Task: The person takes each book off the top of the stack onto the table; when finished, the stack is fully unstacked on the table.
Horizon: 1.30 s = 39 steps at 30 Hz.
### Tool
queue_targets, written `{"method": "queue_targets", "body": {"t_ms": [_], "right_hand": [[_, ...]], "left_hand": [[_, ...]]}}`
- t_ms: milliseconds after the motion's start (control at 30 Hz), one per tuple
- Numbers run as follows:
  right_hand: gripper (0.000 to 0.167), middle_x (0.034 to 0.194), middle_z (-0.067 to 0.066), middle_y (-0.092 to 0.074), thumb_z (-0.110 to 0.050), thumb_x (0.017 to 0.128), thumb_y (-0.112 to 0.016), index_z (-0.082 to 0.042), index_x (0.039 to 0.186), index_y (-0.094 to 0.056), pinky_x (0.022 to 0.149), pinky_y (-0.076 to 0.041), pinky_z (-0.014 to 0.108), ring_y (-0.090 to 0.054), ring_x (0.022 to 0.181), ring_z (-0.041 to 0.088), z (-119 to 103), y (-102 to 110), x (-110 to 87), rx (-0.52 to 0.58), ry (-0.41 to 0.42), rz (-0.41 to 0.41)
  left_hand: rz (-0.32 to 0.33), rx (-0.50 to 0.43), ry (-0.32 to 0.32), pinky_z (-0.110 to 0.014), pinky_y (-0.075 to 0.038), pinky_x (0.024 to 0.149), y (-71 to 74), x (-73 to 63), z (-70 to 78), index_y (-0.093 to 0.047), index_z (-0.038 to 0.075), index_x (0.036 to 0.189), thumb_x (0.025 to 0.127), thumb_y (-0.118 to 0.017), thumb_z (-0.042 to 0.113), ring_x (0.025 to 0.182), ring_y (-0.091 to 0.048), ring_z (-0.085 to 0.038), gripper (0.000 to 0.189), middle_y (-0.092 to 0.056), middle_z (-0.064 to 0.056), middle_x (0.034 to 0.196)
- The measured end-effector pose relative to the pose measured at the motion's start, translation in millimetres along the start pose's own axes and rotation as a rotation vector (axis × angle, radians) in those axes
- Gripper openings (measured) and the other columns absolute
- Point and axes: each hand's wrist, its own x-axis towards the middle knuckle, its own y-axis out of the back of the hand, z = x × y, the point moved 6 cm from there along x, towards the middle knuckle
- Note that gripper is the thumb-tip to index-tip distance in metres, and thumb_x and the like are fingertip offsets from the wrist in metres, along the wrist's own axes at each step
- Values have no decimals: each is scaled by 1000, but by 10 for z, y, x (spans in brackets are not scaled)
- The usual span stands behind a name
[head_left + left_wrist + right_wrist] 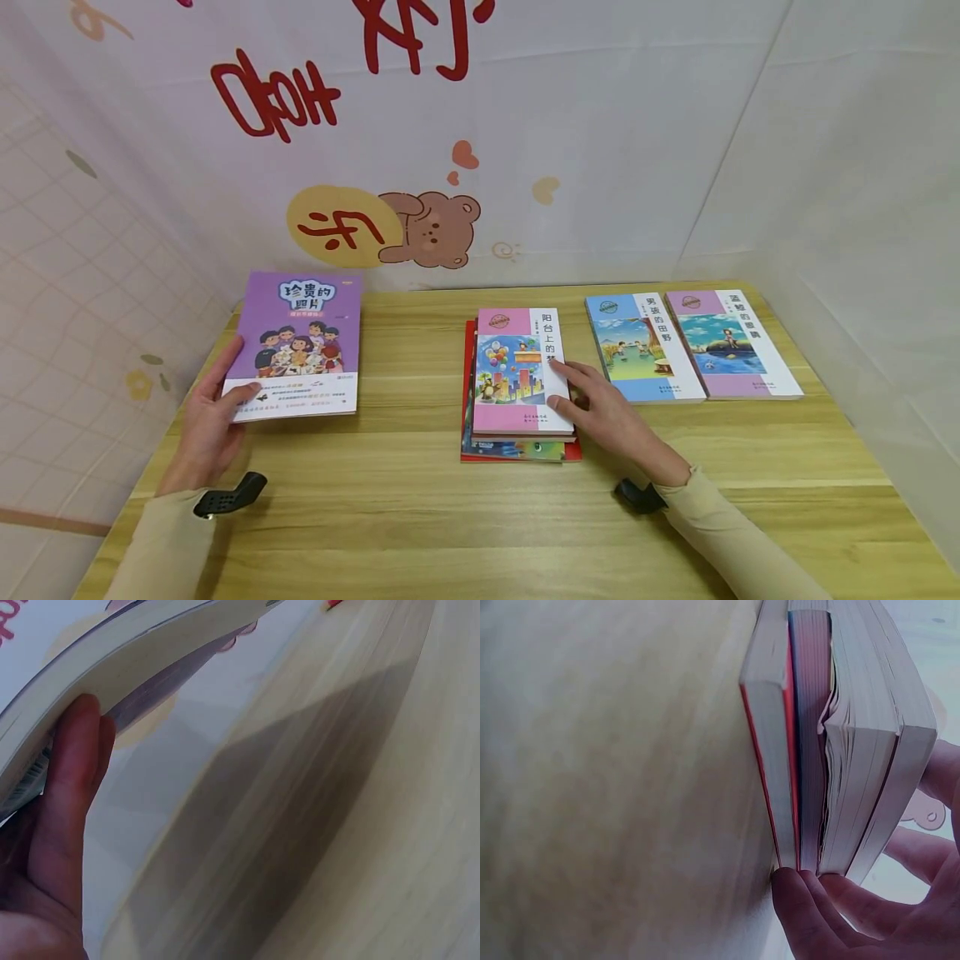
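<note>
White cloth [600, 125] behind, printed with red characters [276, 98], a yellow circle [333, 221] and a brown cartoon bear [431, 232]; below, a wood-grain table [375, 517]. Leftmost, a cream sleeve [163, 550] and black wrist device [231, 497], then left hand [204, 421], holding a purple book [296, 333] by its lower left edge: thumb on the front cover's pale band, fingers underneath, the whole raised clear of the wood in the left wrist view. Near the middle, on the table, a stack of books [517, 383]: pink book [498, 415] on top, cover upward; red-covered book [574, 452] at the bottom, jutting beyond the upper ones. Along this stack's right edge, right hand [611, 412], spread rather than clenched, touching the top cover's white strip with thumb and forefinger and, from the right wrist view, the stack's side with other fingertips. Just past that, another black wrist device [640, 497]. Farther right, both lying flat, cover up: blue book [637, 350], then, just beside it, mauve book [727, 346], nearest the table's right side.
</note>
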Motion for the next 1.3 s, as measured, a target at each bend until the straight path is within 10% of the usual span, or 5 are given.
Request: {"method": "queue_targets", "body": {"t_ms": [533,867,1100,1300], "right_hand": [[69,158,21,-40,-47,103,-62,-14,160,-41,102,-48,54,-51,125,35,14,-14,-11,12,-22,-17],[70,158,21,-40,-48,102,-62,-15,160,-41,102,-48,53,-51,124,35,24,-13,-16,7,-23,-14],[69,158,21,-40,-48,103,-62,-16,160,-41,103,-48,55,-51,127,36,21,-13,-16,10,-17,-16],[69,158,21,-40,-48,103,-62,-16,161,-41,104,-48,56,-51,128,36,6,-7,-10,2,-12,-15]], "left_hand": [[15,190,112,-15,-54,88,276,76,-48,-21,20,166,99,-49,-18,118,-56,4,82,-4,-1,175],[55,607,170,-6,-35,105,340,131,-68,-17,20,165,103,-54,-2,156,-10,-15,76,0,-5,173],[-37,1075,230,-65,-5,122,380,148,-95,-9,6,165,105,-53,9,153,-1,-52,74,-3,-30,167],[-58,1221,228,-73,-16,116,396,155,-99,-19,-3,162,100,-57,5,146,-14,-62,73,-15,-42,160]]}}
